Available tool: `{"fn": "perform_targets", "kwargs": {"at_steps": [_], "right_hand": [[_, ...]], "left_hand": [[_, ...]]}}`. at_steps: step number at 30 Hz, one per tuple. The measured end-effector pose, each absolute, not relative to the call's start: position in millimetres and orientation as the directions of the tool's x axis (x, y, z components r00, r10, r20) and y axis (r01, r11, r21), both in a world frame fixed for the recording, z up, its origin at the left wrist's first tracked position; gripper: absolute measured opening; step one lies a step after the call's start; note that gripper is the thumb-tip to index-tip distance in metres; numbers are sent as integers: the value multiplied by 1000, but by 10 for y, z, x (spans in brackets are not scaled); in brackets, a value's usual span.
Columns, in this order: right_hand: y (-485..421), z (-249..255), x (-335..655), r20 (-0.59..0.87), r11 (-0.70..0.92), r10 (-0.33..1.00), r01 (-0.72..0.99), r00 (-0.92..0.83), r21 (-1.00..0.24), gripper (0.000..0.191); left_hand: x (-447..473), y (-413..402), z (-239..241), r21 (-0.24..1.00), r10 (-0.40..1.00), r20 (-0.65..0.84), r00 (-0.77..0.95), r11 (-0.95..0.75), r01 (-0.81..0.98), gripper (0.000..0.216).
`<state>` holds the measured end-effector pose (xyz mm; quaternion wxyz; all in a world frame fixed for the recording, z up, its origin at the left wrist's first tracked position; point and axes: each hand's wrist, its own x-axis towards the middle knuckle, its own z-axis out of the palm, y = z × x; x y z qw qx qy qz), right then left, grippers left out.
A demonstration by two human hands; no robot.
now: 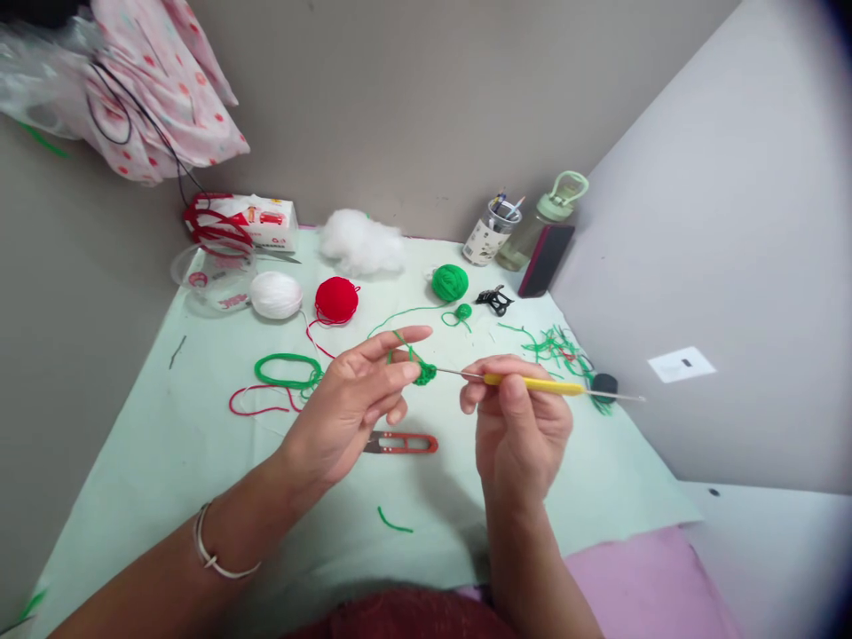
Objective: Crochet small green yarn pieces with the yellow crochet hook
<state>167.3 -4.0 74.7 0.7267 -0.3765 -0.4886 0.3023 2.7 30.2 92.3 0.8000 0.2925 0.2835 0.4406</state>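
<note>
Between thumb and fingers, my left hand [352,395] pinches a small green crochet piece [426,374], with green yarn looped over its raised index finger. My right hand [523,426] grips a crochet hook [539,385] by its yellow handle, and the hook's metal shaft reaches left to the green piece. Whether the tip is inside a stitch is too small to tell. From the green yarn ball [450,282] a strand runs toward my left hand. Orange thread snips [406,443] lie on the table below the hands, their blades partly hidden by my left hand.
Behind the hands sit a red yarn ball [336,300], a white yarn ball [276,295] and white stuffing [361,242]. A pen cup [485,240], a bottle [525,235] and a phone [546,260] stand at the back right. Green yarn scraps [552,349] lie to the right.
</note>
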Motion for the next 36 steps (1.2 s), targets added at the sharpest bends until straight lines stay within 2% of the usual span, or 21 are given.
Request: {"fn": "perform_targets", "kwargs": {"at_steps": [4,7,10,12,14,15,16,18,21,23,24,27,31,36], "right_hand": [[-38,708,1646,481,520,833,-93,273,-849,14],[-52,675,1615,497,513,830,2,255,-858,15],[-81,636,1581,538,517,805,147,249,-843,19],[-104,600,1562,647,558,730,356,220,-750,23],[-121,573,1561,775,590,616,568,142,-574,31],[-123,572,1571,816,600,569,629,99,-495,34],[-121,581,1587,825,603,557,637,96,-481,34],[-99,630,1633,773,604,612,531,169,-594,25],[-38,722,1689,547,528,764,156,342,-835,17],[-3,744,1690,421,464,845,-63,330,-883,15],[8,737,1681,395,445,867,-118,303,-887,14],[11,672,1640,399,439,881,-122,255,-890,12],[1,623,1620,381,417,891,-112,247,-902,13],[44,672,1644,320,382,908,-218,272,-898,13]], "left_hand": [[38,262,890,793,874,-173,454,397,-462,34],[57,240,861,844,873,-149,464,357,-401,33],[86,235,848,867,909,-132,396,300,-398,36],[102,236,851,853,917,-158,367,314,-417,42],[105,242,860,802,887,-210,412,397,-446,48],[100,248,865,768,859,-233,455,450,-456,49],[91,258,870,735,831,-249,498,497,-462,48],[68,283,877,691,802,-261,537,544,-476,40],[42,313,879,722,853,-228,469,472,-506,27],[44,307,870,791,889,-186,419,388,-474,27],[50,296,863,824,900,-164,404,350,-446,29],[72,254,834,876,911,-112,396,279,-393,32],[82,242,807,886,915,-103,389,262,-383,37],[55,279,814,880,920,-98,380,258,-398,28]]}}
